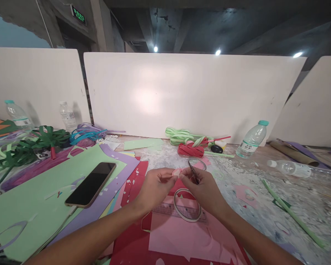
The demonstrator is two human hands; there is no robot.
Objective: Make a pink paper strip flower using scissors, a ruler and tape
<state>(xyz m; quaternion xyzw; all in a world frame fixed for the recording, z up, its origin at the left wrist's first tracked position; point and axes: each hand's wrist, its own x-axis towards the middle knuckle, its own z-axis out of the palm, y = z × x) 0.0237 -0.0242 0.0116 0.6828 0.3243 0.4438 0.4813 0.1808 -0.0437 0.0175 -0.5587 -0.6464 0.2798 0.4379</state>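
Note:
Between my two hands, above the middle of the table, is a small pink paper piece [177, 172]. My left hand [157, 187] pinches its left side with closed fingers. The fingertips of my right hand [202, 187] meet at its right side, and dark-handled scissors [193, 171] are also held in that hand, their loops pointing away from me. Below my hands a roll of tape [175, 206] stands on a clear ruler [165, 209]. Pink paper sheets [176, 235] lie under them, on top of red paper [129, 235].
At left, a black phone [91, 184] rests on green paper [24, 206]. Green and red ribbon bundles [191, 150] lie at the back before a white board [193, 92]. An upright bottle [252, 140] and a lying bottle [292, 168] are right, near a green strip [295, 217].

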